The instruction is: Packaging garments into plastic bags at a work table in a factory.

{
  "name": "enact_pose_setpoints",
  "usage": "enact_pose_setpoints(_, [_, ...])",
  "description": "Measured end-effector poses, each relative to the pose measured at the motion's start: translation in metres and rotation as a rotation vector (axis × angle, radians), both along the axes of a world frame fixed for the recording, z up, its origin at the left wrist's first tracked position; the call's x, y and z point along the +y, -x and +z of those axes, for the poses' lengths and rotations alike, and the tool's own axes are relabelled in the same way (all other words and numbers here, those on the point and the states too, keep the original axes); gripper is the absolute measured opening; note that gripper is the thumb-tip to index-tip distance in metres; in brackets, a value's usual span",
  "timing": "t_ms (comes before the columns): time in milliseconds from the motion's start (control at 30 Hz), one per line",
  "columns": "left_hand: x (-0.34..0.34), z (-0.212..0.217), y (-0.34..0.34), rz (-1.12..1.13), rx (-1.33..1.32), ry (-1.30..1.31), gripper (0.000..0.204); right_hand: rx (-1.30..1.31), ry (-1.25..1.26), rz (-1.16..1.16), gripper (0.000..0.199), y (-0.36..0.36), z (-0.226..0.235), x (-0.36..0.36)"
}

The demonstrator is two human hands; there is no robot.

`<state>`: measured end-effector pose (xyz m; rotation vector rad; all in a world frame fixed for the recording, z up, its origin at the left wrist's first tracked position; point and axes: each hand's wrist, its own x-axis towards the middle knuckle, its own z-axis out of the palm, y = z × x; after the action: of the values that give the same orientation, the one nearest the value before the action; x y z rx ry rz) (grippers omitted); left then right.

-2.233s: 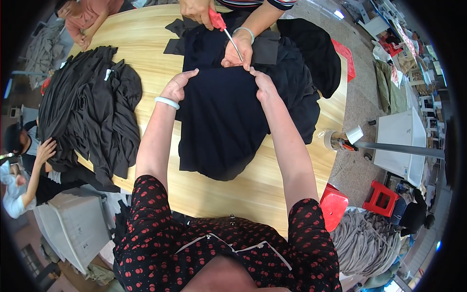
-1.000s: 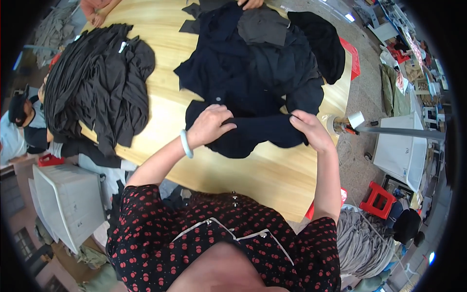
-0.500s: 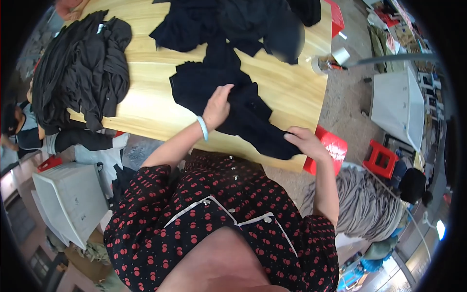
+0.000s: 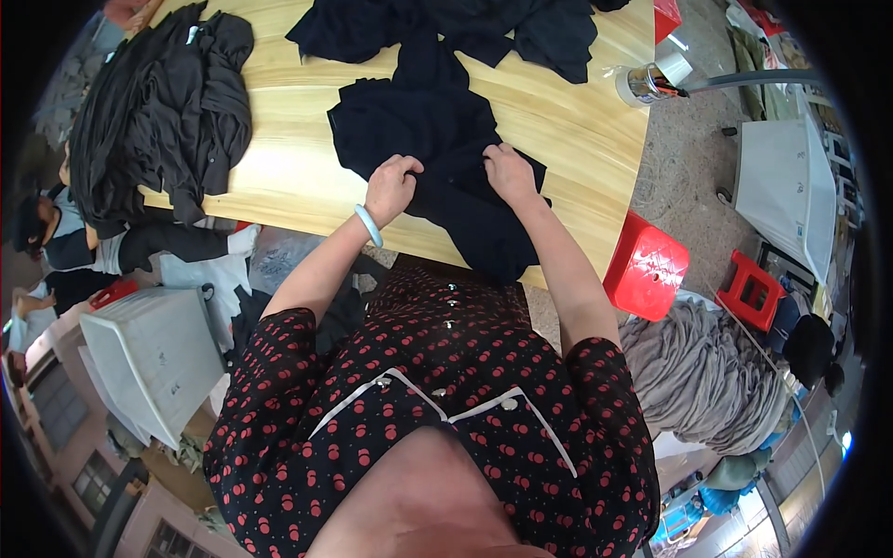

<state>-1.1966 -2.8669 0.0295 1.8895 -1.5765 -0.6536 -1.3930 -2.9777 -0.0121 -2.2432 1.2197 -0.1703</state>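
Left hand (image 4: 393, 189) and right hand (image 4: 511, 175) both pinched onto a crumpled navy-black cloth garment (image 4: 419, 121)!
Lettering first: I spot a small white tag (image 4: 193, 35) on the dark-grey heap of cloth garments (image 4: 172, 121) at the left edge of the pale wood tabletop (image 4: 298, 139), too tiny to read; dark marks (image 4: 164, 359) on the tapered white plastic bin (image 4: 126, 353) past the near edge blur too. Now the grip: I've got fingertips closed on the cloth at two spots, well apart, side by side. Much of it lies beyond the fingers, toward the far edge; its lower end reaches the near edge.
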Motion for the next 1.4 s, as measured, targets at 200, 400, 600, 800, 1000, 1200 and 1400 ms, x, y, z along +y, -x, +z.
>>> enact_pose_setpoints(200, [-0.004, -0.025, -0.017, -0.059, -0.122, -0.154, 0.018, -0.330, 0.217, -0.144, 0.009, -0.010, 0.033, -0.016])
enact_pose_setpoints(400, [-0.024, -0.006, 0.011, -0.078, -0.260, 0.069, 0.020, -0.191, -0.267, 0.073, 0.015, -0.002, 0.012, 0.020])
enact_pose_setpoints(600, [-0.044, -0.027, 0.019, -0.286, -0.361, -0.081, 0.019, -0.138, -0.377, 0.064, 0.027, -0.024, 0.010, 0.044])
enact_pose_setpoints(800, [-0.062, -0.041, -0.006, -0.159, 0.375, -0.412, 0.017, -0.230, -0.393, -0.087, 0.025, -0.024, 0.013, 0.049])
enact_pose_setpoints(1000, [-0.067, -0.039, -0.010, -0.050, 0.677, -0.613, 0.017, -0.336, -0.375, -0.130, 0.021, -0.032, 0.023, 0.049])
enact_pose_setpoints(1200, [-0.071, -0.038, 0.000, -0.194, 0.256, -0.595, 0.032, -0.267, -0.149, -0.025, 0.016, -0.030, 0.018, 0.051])
enact_pose_setpoints(1400, [-0.066, -0.031, 0.019, -0.185, -0.009, -0.609, 0.026, -0.176, -0.106, -0.028, 0.015, -0.029, 0.009, 0.053])
